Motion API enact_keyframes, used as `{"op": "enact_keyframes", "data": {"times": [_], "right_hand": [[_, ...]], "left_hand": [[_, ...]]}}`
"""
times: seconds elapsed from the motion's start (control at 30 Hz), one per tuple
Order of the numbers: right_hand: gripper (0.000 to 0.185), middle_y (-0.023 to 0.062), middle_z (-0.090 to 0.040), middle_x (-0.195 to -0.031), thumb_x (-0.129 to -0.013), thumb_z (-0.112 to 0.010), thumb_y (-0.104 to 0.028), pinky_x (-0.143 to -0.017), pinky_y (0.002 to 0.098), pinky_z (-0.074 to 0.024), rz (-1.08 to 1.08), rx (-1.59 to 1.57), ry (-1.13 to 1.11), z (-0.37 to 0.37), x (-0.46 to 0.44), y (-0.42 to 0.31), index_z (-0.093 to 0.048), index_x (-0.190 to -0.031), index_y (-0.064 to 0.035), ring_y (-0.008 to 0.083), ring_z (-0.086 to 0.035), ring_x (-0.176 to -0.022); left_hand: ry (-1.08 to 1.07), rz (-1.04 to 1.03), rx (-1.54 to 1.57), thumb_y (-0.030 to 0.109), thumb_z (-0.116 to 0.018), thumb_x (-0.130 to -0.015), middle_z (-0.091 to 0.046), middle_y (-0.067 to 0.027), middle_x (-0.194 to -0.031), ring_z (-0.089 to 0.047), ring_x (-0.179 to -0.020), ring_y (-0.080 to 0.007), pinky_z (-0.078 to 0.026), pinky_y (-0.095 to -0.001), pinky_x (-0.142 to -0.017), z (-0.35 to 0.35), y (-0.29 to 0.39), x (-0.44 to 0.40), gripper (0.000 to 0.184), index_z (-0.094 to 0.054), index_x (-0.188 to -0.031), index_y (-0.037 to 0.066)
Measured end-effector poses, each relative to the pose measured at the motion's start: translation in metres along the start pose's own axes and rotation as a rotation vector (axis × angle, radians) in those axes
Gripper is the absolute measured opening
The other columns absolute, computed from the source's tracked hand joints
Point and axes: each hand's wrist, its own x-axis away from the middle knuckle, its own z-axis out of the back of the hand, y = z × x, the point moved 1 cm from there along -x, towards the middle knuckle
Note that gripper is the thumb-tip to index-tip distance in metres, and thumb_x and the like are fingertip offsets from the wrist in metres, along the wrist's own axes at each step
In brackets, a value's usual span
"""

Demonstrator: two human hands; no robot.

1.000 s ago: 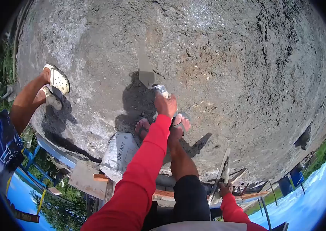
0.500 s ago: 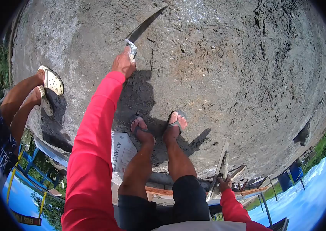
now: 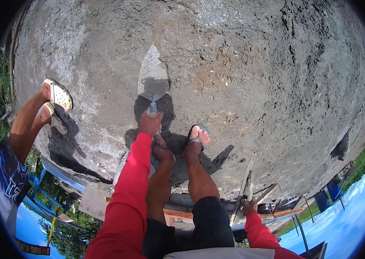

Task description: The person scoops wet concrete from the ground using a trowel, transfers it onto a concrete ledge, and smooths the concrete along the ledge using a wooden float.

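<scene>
Rough grey cement (image 3: 255, 90) spreads below a co-worker (image 3: 27, 121), cut off by the lens's dark rim.
A trowel (image 3: 153, 71) points away from the feet, contact unclear, its handle gripped by the left hand (image 3: 150, 124)'s closed fingers; the right hand (image 3: 249, 207)'s fingers, partly hidden, clasp a flat tool (image 3: 240, 194) seen nearly edge-on.

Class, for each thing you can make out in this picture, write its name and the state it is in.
Left hand: fingers closed around the trowel's handle
Trowel: held, blade pointing away from the person
Right hand: gripping the flat board
Flat board: held, seen nearly edge-on
Grey surface: rough and uneven
Dark sandals: worn
Pale clogs: worn by another person
</scene>
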Motion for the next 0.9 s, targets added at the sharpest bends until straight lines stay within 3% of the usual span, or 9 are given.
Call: {"op": "enact_keyframes", "data": {"times": [0.17, 0.23, 0.33, 0.43, 0.57, 0.73, 0.8, 0.87, 0.9], "right_hand": [[0.044, 0.0137, -0.06, -0.088, -0.072, -0.069, -0.028, -0.071, 0.0361, -0.0453, 0.11, -0.003, 0.232, -0.012, -0.009, 0.033, -0.055, -0.104, -0.0024, 0.0235, -0.055, -0.077], [0.067, 0.0204, -0.053, -0.111, -0.07, -0.07, -0.031, -0.086, 0.0344, -0.0418, -0.039, -0.063, -0.012, -0.001, -0.016, 0.023, -0.044, -0.121, 0.0041, 0.0283, -0.052, -0.1], [0.074, 0.0219, -0.054, -0.117, -0.07, -0.071, -0.032, -0.09, 0.034, -0.0413, -0.099, -0.082, -0.1, 0.003, -0.015, 0.012, -0.042, -0.126, 0.0058, 0.0299, -0.053, -0.107], [0.063, 0.0178, -0.059, -0.107, -0.07, -0.07, -0.031, -0.085, 0.0349, -0.0431, -0.031, -0.115, -0.084, 0.006, -0.018, 0.012, -0.048, -0.119, 0.0029, 0.0282, -0.056, -0.097], [0.038, 0.008, -0.062, -0.089, -0.074, -0.069, -0.021, -0.071, 0.032, -0.0452, 0.013, -0.26, 0.006, 0.014, -0.006, -0.007, -0.055, -0.105, -0.0039, 0.0181, -0.056, -0.076], [0.042, 0.0097, -0.062, -0.094, -0.075, -0.07, -0.02, -0.074, 0.0328, -0.0453, 0.024, -0.402, 0.0, 0.031, 0.022, 0.008, -0.053, -0.109, -0.0024, 0.0206, -0.058, -0.081], [0.041, 0.0101, -0.063, -0.092, -0.075, -0.07, -0.017, -0.074, 0.0337, -0.0458, 0.18, 0.009, 0.193, 0.023, 0.018, 0.064, -0.052, -0.109, -0.0032, 0.0223, -0.059, -0.079], [0.047, 0.0132, -0.062, -0.094, -0.074, -0.071, -0.025, -0.076, 0.0364, -0.0461, -0.013, -0.352, -0.029, 0.06, 0.068, 0.024, -0.052, -0.111, -0.0023, 0.0264, -0.059, -0.082], [0.051, 0.0157, -0.062, -0.095, -0.072, -0.071, -0.028, -0.077, 0.0373, -0.0461, -0.015, -0.188, 0.021, 0.077, 0.09, 0.015, -0.052, -0.112, -0.002, 0.0287, -0.059, -0.085]], "left_hand": [[-0.121, -0.047, -0.079, 0.014, -0.06, -0.075, -0.052, -0.0072, -0.051, -0.05, -0.037, -0.0167, -0.042, -0.0323, -0.035, -0.02, 0.026, -0.024, 0.016, -0.052, -0.078, 0.001], [-0.176, -0.035, -0.037, 0.014, -0.059, -0.076, -0.051, -0.0064, -0.052, -0.049, -0.038, -0.0152, -0.041, -0.031, -0.036, -0.024, 0.038, -0.029, 0.016, -0.051, -0.08, 0.0], [-0.236, -0.287, -0.085, 0.012, -0.057, -0.076, -0.052, -0.0067, -0.054, -0.05, -0.039, -0.0155, -0.04, -0.0317, -0.035, -0.047, 0.027, -0.043, 0.012, -0.052, -0.08, 0.001], [-0.163, -0.871, -0.296, 0.01, -0.055, -0.076, -0.051, -0.0056, -0.054, -0.05, -0.041, -0.0149, -0.04, -0.0317, -0.036, -0.091, 0.03, -0.059, 0.009, -0.052, -0.081, 0.003], [-0.317, -0.265, 0.121, 0.01, -0.054, -0.077, -0.048, -0.0024, -0.054, -0.049, -0.044, -0.0133, -0.04, -0.0303, -0.038, -0.138, 0.084, -0.054, 0.007, -0.05, -0.079, 0.004], [-0.486, -0.349, 0.098, 0.009, -0.054, -0.077, -0.05, -0.0035, -0.057, -0.049, -0.045, -0.0131, -0.04, -0.0301, -0.039, -0.129, 0.166, -0.015, 0.007, -0.05, -0.08, 0.005], [-0.51, -0.465, 0.03, 0.01, -0.055, -0.076, -0.05, -0.0041, -0.057, -0.051, -0.046, -0.0135, -0.041, -0.0309, -0.04, -0.11, 0.193, 0.018, 0.008, -0.05, -0.081, 0.005], [-0.451, -0.422, -0.058, 0.018, -0.059, -0.074, -0.054, -0.0106, -0.054, -0.055, -0.045, -0.0219, -0.045, -0.0345, -0.047, -0.079, 0.23, 0.08, 0.018, -0.051, -0.079, 0.002], [-0.417, -0.512, -0.108, 0.018, -0.059, -0.074, -0.055, -0.0111, -0.056, -0.056, -0.047, -0.023, -0.045, -0.0354, -0.049, -0.066, 0.23, 0.098, 0.019, -0.051, -0.079, 0.001]]}}
